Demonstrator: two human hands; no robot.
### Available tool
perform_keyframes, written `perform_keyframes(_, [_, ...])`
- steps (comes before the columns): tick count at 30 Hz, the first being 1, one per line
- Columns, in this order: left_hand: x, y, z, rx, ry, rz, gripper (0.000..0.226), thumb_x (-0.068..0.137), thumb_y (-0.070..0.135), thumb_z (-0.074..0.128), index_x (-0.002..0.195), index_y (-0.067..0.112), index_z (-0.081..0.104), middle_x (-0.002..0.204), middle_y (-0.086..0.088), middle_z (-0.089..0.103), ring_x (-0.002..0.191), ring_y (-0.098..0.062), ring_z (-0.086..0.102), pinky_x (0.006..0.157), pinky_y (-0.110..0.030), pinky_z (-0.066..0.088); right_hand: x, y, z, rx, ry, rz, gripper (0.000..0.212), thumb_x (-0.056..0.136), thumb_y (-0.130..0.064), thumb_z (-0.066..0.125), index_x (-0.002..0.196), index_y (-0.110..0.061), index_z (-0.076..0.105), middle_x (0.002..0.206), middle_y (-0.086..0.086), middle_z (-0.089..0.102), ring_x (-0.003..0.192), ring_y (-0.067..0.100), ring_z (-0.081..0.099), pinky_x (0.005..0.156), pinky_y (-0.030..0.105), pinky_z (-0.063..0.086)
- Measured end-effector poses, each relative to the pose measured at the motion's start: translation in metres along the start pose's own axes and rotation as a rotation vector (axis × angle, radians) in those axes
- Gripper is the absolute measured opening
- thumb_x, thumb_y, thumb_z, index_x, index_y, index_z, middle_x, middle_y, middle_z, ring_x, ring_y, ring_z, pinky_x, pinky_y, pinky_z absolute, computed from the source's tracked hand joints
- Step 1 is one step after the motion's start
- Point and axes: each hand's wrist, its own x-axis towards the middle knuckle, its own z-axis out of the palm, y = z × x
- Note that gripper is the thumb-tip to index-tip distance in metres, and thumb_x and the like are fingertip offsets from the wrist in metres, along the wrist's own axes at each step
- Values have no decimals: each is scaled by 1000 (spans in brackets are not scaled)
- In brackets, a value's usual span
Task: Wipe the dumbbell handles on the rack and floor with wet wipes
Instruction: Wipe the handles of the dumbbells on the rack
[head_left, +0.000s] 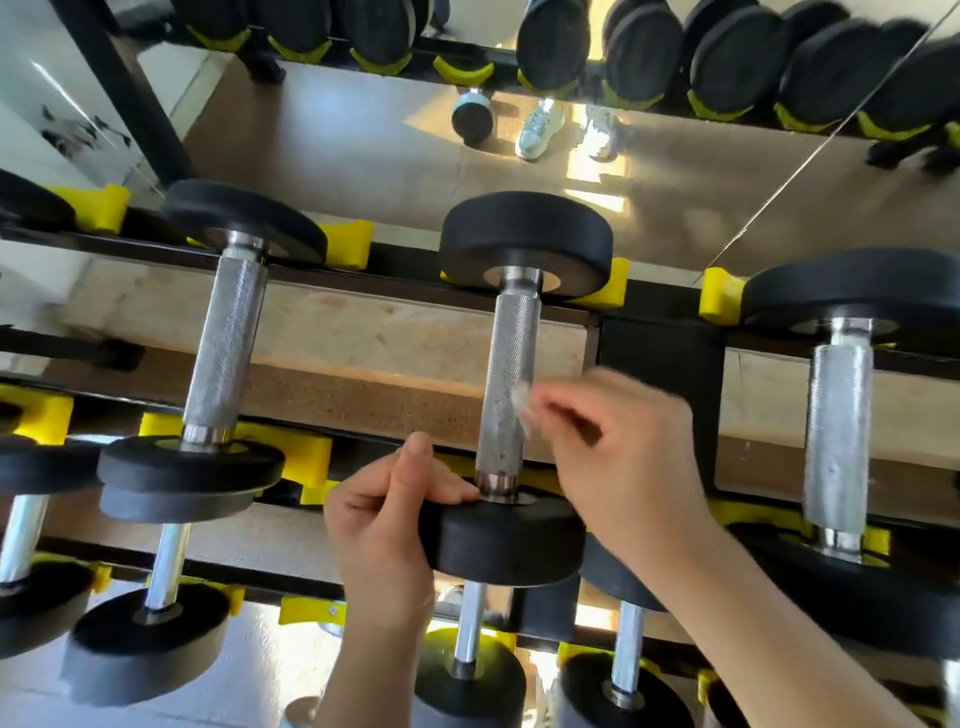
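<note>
The right hand (623, 447) is pinching the wet wipe (522, 402) on the dumbbell handle (511, 353) left of it; the left hand (384, 525) is gripping the weight head (504, 543). Next it is probably needing full-length strokes.

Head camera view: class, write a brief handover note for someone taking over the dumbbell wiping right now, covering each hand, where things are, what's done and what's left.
Left hand: grips the near head of the middle top-tier dumbbell.
Right hand: pinches a white wet wipe against that dumbbell's knurled handle; the hand is blurred.
Done: cannot tell; the right dumbbell's handle looks streaky, perhaps already wiped.
Left: this handle, the left dumbbell, the lower-tier dumbbells, and the floor dumbbell seen in the mirror.
</note>
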Motion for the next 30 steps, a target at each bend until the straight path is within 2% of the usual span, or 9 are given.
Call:
perform_keyframes(2, [1,0,0,2,-8,0,35,83,28,59,51,17,67,51,-8,60,49,-22,57,58,-31,48,-10,-1,-3,14,-38,-30,13,86,-21,67,92,-12,74,81,-3,71,72,3,63,63,21,54])
perform_keyframes(7, [-3,1,2,84,-65,2,32,82,29,61,54,17,67,54,-7,62,53,-22,59,61,-30,50,32,6,3,-14,115,-55,6,87,-11,69,86,-6,72,83,3,69,73,11,63,64,25,53])
perform_keyframes(12, [-4,12,-3,372,-87,2,34,83,45,61,58,22,65,66,-2,65,69,-22,59,66,-39,47,-5,-5,-7,50,-223,-54,16,85,-25,61,85,-13,72,83,-6,69,76,1,61,68,21,55])
perform_keyframes(14, [-8,19,-1,523,-105,14,30,82,51,58,67,27,66,74,4,66,77,-16,61,66,-36,50,14,-3,-1,5,-133,-81,13,87,-22,63,85,-11,71,83,-2,68,75,4,61,65,21,54])
perform_keyframes(16, [-15,25,3,619,-147,15,25,80,56,56,81,33,66,83,10,66,86,-13,62,67,-31,53,33,0,3,-32,-1,-64,8,88,-17,67,85,-10,70,82,1,67,72,10,61,63,29,54])
perform_keyframes(17, [-19,26,5,647,-168,20,24,80,56,54,87,36,65,88,12,65,89,-11,61,69,-31,54,33,0,2,-32,-2,-60,7,87,-15,68,85,-10,70,82,1,67,71,11,61,62,31,54])
perform_keyframes(21, [-23,27,3,671,-164,25,27,81,58,52,97,39,62,93,14,65,93,-9,61,72,-36,56,7,-8,-4,-39,-229,-153,6,84,-14,69,85,-9,72,83,2,67,73,14,63,63,35,57])
perform_keyframes(25, [-21,27,4,691,-162,32,28,79,58,52,96,37,62,92,15,65,94,-9,62,71,-36,56,49,0,-2,-113,-26,-119,5,87,-9,67,84,-7,71,82,4,66,72,15,61,62,28,52])
perform_keyframes(30, [-16,32,4,729,-177,34,24,78,53,51,94,39,61,93,18,64,96,-6,60,76,-31,54,4,-9,-13,-21,-331,-178,24,88,-25,52,87,-12,72,85,-1,68,77,11,63,67,32,57])
